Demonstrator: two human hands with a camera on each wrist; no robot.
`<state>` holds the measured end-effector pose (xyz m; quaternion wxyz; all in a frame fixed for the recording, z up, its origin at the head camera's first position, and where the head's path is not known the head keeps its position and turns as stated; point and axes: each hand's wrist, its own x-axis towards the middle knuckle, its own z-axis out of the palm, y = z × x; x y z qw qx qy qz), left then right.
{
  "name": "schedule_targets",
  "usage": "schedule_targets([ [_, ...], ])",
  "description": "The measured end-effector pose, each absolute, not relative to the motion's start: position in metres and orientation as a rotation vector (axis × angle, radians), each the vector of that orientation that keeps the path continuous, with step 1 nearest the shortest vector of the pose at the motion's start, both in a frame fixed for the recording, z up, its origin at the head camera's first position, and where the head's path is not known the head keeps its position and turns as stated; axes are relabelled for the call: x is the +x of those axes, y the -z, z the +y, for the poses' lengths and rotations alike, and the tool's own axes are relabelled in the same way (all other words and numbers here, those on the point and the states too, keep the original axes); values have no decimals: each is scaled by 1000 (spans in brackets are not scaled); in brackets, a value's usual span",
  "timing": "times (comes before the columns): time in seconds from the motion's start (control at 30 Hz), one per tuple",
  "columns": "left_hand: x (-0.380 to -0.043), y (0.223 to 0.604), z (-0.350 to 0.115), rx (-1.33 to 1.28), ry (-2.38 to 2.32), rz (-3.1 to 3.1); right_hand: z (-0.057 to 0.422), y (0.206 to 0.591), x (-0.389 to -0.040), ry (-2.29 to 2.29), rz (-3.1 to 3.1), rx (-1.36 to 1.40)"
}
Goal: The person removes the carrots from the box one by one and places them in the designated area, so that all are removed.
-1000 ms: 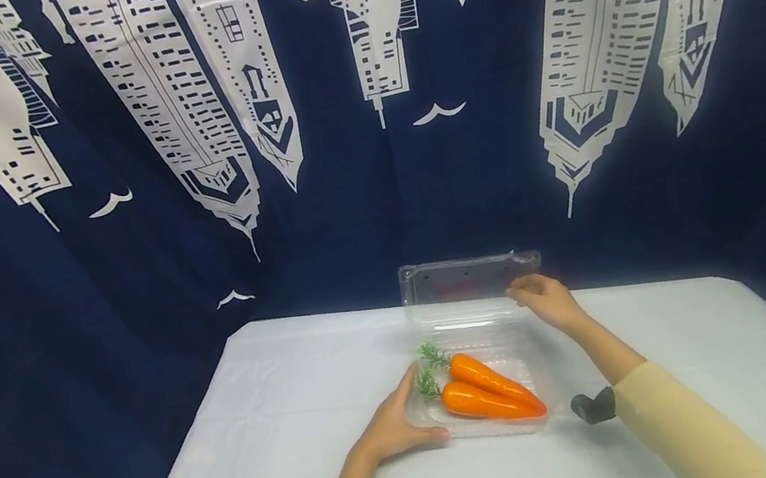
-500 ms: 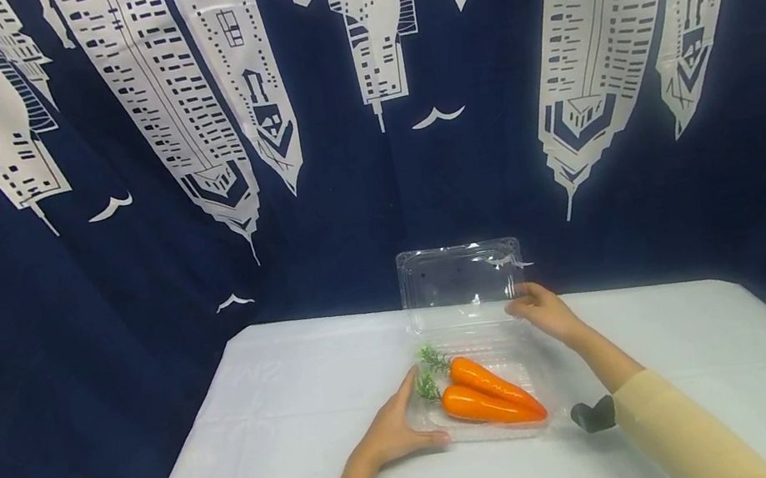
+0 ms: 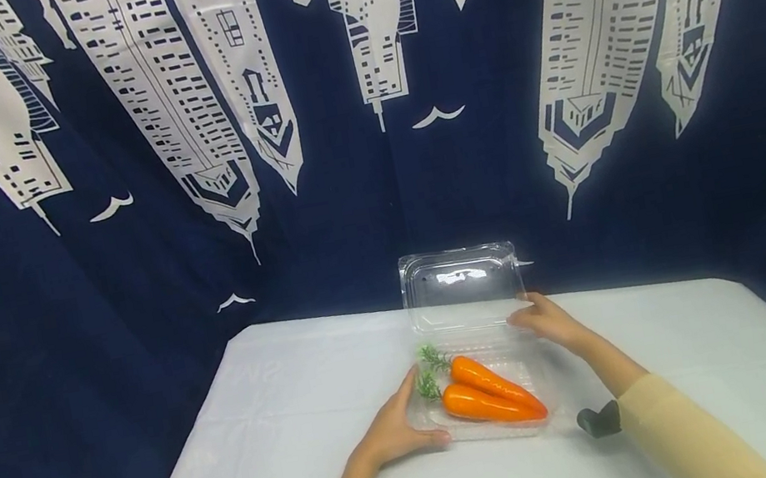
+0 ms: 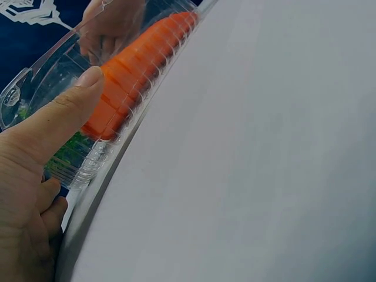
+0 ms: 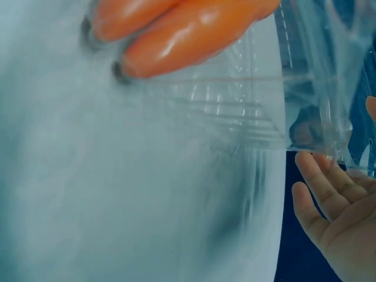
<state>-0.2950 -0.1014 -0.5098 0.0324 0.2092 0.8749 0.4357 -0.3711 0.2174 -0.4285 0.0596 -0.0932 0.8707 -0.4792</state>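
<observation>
Two shiny orange carrots [image 3: 487, 403] with green tops [image 3: 428, 384] lie side by side in a clear plastic clamshell container [image 3: 487, 432]. Its lid [image 3: 463, 289] stands raised at the back. My left hand [image 3: 392, 428] holds the container's left front corner, index finger along the left side and thumb along the front. In the left wrist view the thumb [image 4: 64, 114] lies against the clear wall, beside a carrot [image 4: 141, 70]. At the lid's lower right edge is my right hand [image 3: 547, 321]; the right wrist view shows its fingers [image 5: 320, 182] loosely extended by the plastic.
The container sits on a white-covered table [image 3: 292, 423], near its far edge. Behind hangs a dark blue curtain [image 3: 349, 219] printed with white buildings. Both wrists wear dark camera mounts [image 3: 599, 421].
The lid has swung from leaning back to a more upright stance, turning its face toward me. My right hand has moved slightly down along its right edge. The left hand and carrots stay put.
</observation>
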Motion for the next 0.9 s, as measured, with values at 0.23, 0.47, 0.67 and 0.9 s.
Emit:
schedule_targets([
  [0.23,-293,509,-101,666,-1340,2691,220,430,-364,1398,2707,-240],
  [0.47,-297,509,-103,654,-1289,2733,206,418,-350,1335,2992,-280],
  [0.67,-297,510,-104,654,-1311,2719,186,417,-333,1436,2985,-498],
  [0.9,-296,513,-101,659,-1325,2713,169,427,-320,1392,2897,-602],
])
